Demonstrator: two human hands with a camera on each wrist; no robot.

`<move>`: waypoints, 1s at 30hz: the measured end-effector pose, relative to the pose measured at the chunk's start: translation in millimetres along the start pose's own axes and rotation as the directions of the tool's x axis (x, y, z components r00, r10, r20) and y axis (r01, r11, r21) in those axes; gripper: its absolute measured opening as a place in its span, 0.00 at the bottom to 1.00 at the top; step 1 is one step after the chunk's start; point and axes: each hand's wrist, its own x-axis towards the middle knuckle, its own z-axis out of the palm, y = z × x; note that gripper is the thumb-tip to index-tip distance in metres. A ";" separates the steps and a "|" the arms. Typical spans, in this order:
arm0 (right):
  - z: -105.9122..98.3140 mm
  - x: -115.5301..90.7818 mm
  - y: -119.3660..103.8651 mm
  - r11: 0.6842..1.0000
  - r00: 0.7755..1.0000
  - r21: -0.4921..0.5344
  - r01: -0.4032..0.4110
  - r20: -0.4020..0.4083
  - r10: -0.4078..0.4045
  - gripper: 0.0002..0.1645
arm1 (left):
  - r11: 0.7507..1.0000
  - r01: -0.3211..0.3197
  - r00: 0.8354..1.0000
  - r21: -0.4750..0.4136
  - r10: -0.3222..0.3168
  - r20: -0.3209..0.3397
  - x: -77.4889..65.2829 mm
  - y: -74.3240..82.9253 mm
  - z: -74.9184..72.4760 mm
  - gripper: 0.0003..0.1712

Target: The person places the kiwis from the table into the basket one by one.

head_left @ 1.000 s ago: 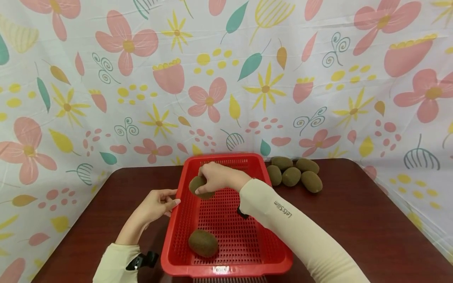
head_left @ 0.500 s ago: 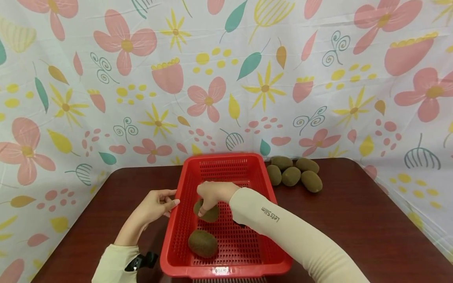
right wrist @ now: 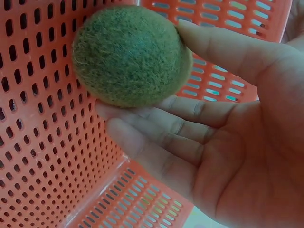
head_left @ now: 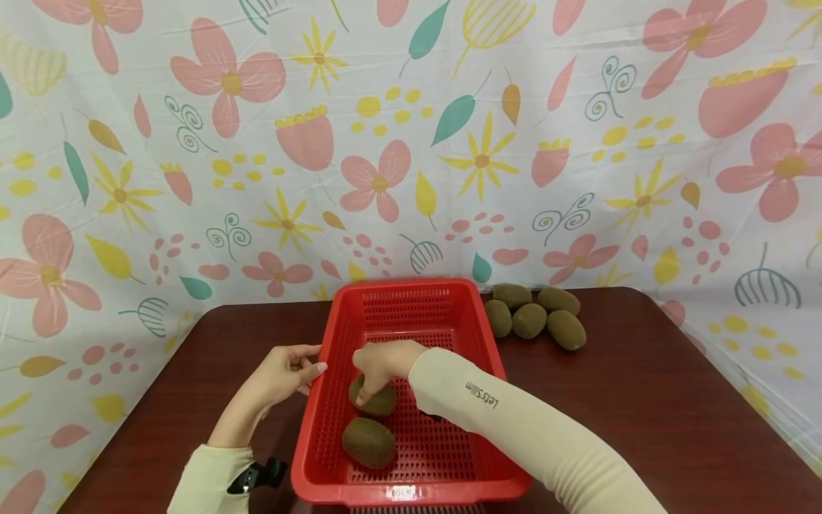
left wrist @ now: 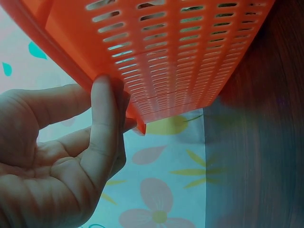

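Note:
In the head view, my right hand [head_left: 384, 359] is inside the red plastic basket [head_left: 472, 490], gripping a brown fuzzy kiwi [head_left: 384, 403] low near its left side. The right wrist view shows that kiwi pinched between thumb and fingers, close against the slotted basket floor. A second kiwi [head_left: 369, 442] lies just in front of it, near the basket's front left corner. My left hand [head_left: 279, 375] pinches the basket's left rim, thumb on one side and fingers on the other, as the left wrist view also shows.
Several more kiwis [head_left: 529, 321] lie grouped on the dark wooden table [head_left: 655, 407], beyond the basket's back right side. A white label [head_left: 403, 491] marks the basket's front rim. A floral cloth [head_left: 481, 107] hangs behind the table.
My right hand has brought the kiwi toward me and down into the basket, beside the other kiwi. The left hand has stayed at the rim.

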 end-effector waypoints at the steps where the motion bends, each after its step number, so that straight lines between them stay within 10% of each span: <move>1: -0.2 -0.3 -0.3 1.000 1.000 -0.003 0.001 0.001 -0.001 0.15 | 1.000 -0.001 1.000 0.001 0.001 0.000 0.1 -0.1 0.0 0.28; 21: -23.0 -22.3 6.1 0.999 0.997 0.005 0.050 -0.063 -0.050 0.14 | 1.000 -0.008 1.000 -0.007 0.008 -0.005 -2.1 -0.1 1.0 0.27; 30: -41.1 -49.4 27.1 0.995 0.988 0.060 0.077 -0.141 -0.067 0.28 | 1.000 -0.003 1.000 -0.011 0.003 0.001 -2.6 0.8 0.2 0.28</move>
